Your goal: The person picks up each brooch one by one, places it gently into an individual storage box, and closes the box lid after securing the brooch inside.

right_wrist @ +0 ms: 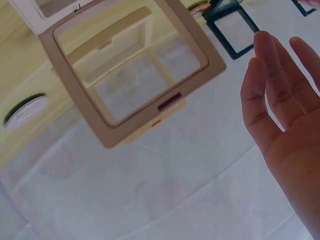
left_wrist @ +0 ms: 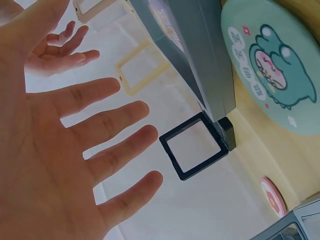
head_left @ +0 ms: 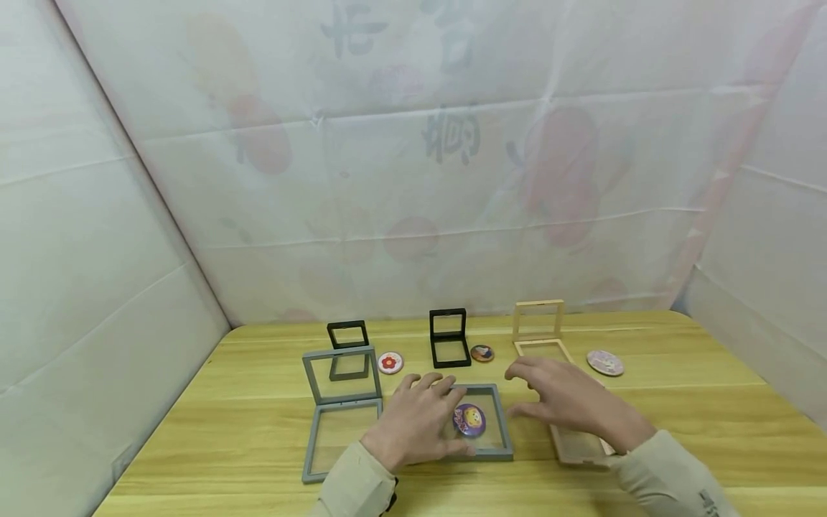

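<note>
My left hand (head_left: 420,424) hovers with spread fingers over the left part of a grey display frame (head_left: 497,454), holding nothing. Within that frame sits a round purple badge (head_left: 469,420) with a yellow cartoon figure. The left wrist view shows a green round badge (left_wrist: 270,65) with a cartoon dinosaur, hidden behind the hand in the head view. My right hand (head_left: 571,398), fingers loosely bent and free of any object, is to the right of the grey frame. It covers part of an open tan frame (head_left: 571,459), whose raised half (right_wrist: 82,107) shows in the right wrist view.
An opened grey frame (head_left: 310,449) stands at left. Farther back are two small black frames (head_left: 349,324) (head_left: 448,312), a cream frame (head_left: 539,304), a red-flower badge (head_left: 390,362), a small dark badge (head_left: 482,352) and a pale badge (head_left: 605,362). A white cloth (head_left: 413,179) hangs behind the table.
</note>
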Demonstrator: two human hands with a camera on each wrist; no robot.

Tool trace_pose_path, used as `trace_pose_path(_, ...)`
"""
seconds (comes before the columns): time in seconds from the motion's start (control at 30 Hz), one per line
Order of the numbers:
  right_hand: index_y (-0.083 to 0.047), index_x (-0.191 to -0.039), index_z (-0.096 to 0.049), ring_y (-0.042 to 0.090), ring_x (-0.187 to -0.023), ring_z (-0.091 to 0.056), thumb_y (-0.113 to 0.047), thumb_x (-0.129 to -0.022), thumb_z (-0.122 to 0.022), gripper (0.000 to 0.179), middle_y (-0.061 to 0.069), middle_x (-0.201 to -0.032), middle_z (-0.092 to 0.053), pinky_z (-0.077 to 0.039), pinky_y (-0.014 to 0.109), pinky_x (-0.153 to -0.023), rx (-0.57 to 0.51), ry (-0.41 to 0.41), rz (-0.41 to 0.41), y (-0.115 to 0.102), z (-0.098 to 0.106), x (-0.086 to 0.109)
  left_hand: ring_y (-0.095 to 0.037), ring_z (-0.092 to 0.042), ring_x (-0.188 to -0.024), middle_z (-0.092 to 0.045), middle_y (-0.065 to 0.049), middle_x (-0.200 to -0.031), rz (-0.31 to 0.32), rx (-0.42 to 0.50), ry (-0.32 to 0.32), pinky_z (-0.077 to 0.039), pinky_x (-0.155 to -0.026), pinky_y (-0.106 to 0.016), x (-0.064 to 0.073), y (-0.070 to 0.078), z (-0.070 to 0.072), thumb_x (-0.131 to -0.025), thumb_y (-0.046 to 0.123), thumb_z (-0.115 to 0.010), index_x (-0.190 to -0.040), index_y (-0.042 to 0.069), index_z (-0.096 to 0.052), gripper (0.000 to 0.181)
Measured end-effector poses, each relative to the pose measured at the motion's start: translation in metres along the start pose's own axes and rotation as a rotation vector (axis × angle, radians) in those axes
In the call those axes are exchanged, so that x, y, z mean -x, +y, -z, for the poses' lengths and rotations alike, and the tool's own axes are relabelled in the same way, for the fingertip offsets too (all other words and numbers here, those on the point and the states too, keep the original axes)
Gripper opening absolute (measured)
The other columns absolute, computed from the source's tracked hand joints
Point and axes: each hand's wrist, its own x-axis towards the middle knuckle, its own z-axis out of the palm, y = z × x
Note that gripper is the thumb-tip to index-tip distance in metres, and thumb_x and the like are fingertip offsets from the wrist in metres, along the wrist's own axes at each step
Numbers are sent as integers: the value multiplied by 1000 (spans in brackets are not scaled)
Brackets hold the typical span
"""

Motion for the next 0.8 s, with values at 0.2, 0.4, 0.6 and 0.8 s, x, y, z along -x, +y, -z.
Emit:
trace_pose_path(0.2,-7,-109,-69,18,-83,-67,-27,-86,-82,32,7,-106,-69,-57,33,-67,-66,-27,-50,3,9,0,-22,-55,-129,-59,-3,-142,-1,21,9,-46,-104,-43,-1,0,2,-86,75,-60,-142,19,-60,80)
trace_pose_path(0.4,-8,-108,-69,13,-79,-65,-23,-86,-83,30,4,-104,-70,-55,28,-63,-87,-34,-89,8,15,7,-20,-56,-126,-60,-1,-141,-14,45,-6,-48,-102,-43,-2,2,3,-88,74,-59,-144,19,-58,79)
trace_pose_path(0.6,-8,-107,-69,13,-79,-66,-21,-86,-83,28,4,-104,-70,-55,30,-64,-104,-22,-109,14,16,18,-18,-58,-123,-62,0,-138,-21,26,15,-49,-99,-42,-2,3,1,-87,74,-60,-142,20,-60,77)
trace_pose_path(0.8,-14,-105,-71,10,-77,-65,-23,-84,-84,27,-3,-99,-71,-54,37,-67,-28,28,-125,21,19,29,-18,-59,-122,-63,1,-136,-36,-1,46,-50,-99,-41,-3,5,0,-86,75,-60,-138,21,-62,75)
